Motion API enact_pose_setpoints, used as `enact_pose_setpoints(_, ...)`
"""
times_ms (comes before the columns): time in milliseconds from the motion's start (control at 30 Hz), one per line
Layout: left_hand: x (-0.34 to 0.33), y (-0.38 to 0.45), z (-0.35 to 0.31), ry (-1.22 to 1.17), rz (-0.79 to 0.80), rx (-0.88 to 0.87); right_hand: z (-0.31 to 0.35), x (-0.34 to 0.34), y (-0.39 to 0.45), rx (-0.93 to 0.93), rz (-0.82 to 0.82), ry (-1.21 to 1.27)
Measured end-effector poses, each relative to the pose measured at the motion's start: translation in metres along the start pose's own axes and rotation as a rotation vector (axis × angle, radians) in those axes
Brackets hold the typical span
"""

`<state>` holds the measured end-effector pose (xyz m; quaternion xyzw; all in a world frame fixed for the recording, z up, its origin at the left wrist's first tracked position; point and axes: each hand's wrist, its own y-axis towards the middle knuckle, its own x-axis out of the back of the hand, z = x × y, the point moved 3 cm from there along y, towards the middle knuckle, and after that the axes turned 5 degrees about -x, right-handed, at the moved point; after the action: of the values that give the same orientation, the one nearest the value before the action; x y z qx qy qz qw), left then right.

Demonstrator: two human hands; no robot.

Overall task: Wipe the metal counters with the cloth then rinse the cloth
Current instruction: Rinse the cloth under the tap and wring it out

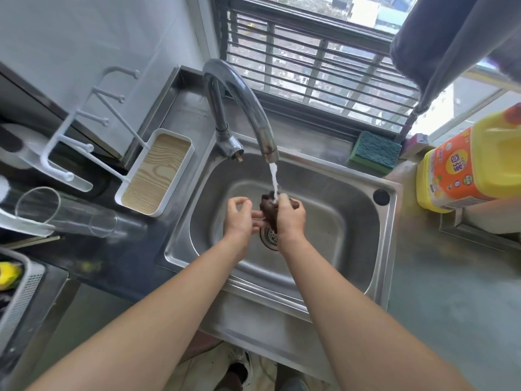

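Rinsing: a dark brown cloth [269, 211] bunched over the sink [352, 204].
Right hand [290, 218]: grip closed around the cloth.
Left hand [239, 215]: just beside that grip, fingers loosely curled, holding nothing.
Water [274, 179]: falls from the tap [253, 108] straight onto the grip.
Drain [269, 238]: directly under the grip.
Sponge [375, 150]: beyond the grip, on the sink's back ledge.
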<state>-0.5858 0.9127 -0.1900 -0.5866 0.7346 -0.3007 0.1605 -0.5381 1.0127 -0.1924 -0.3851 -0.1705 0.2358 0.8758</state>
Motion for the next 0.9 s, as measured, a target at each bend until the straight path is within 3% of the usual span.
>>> enact_pose_setpoints(100,0.003,-0.001,-0.001,0.071,0.042,0.074,0.001,-0.003,0.0,-0.149,0.116,0.212)
enact_pose_setpoints(200,-0.009,-0.013,-0.01,-0.298,0.21,0.316,-0.001,-0.01,0.001,-0.163,0.197,0.147)
enact_pose_setpoints(267,-0.013,-0.012,-0.011,-0.313,0.238,0.246,0.001,-0.007,0.006,-0.115,0.082,-0.069)
enact_pose_setpoints(333,-0.011,-0.005,-0.007,-0.22,0.193,0.065,0.005,0.001,0.009,-0.06,-0.085,-0.192)
enact_pose_setpoints(367,-0.011,-0.003,-0.006,-0.174,0.179,-0.019,0.005,0.001,0.013,-0.077,-0.078,-0.19)
enact_pose_setpoints(433,-0.015,-0.005,-0.006,-0.131,0.209,-0.099,0.004,-0.005,0.008,-0.193,0.103,-0.101)
enact_pose_setpoints(500,-0.02,-0.014,-0.012,-0.203,0.253,-0.035,0.001,-0.012,0.005,-0.228,0.229,-0.015)
enact_pose_setpoints(600,-0.011,-0.009,-0.014,-0.286,0.159,0.079,-0.007,-0.007,0.016,-0.153,0.142,-0.068)
enact_pose_setpoints(667,-0.004,-0.004,-0.018,-0.219,0.116,0.074,-0.006,-0.002,0.017,-0.169,0.125,-0.032)
enact_pose_setpoints(833,-0.008,0.001,-0.032,-0.067,0.073,-0.024,0.002,-0.007,0.01,-0.227,0.218,0.141)
enact_pose_setpoints(900,-0.003,0.007,-0.042,0.063,-0.027,-0.14,0.006,-0.007,0.008,-0.26,0.23,0.181)
